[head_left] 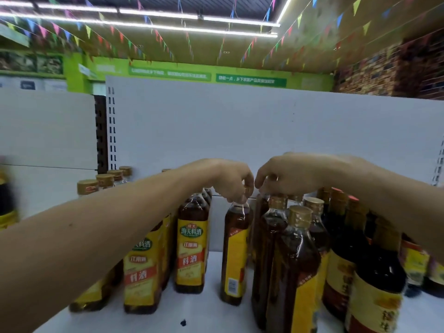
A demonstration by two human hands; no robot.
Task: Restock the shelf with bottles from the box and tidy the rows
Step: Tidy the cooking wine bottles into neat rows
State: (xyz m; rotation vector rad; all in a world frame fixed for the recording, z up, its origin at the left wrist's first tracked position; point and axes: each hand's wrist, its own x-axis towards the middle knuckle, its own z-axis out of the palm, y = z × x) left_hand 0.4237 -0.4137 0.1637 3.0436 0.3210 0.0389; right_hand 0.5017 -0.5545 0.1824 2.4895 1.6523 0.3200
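Brown cooking-wine bottles with yellow labels stand in rows on the white shelf (211, 306). My left hand (234, 182) grips the cap of one bottle (236, 251), which stands alone in the gap between the rows, its label turned sideways. My right hand (286, 175) curls over the top of a bottle (263, 234) at the back of the right cluster; its cap is hidden under my fingers. A front-facing bottle (191, 246) stands just left of the gripped one. The box is not in view.
Darker bottles with gold caps (346, 248) crowd the right side of the shelf. More gold-capped bottles (105, 181) line the back left. The white back panel (240, 126) rises behind. A dark bottle (7, 203) blurs at the left edge.
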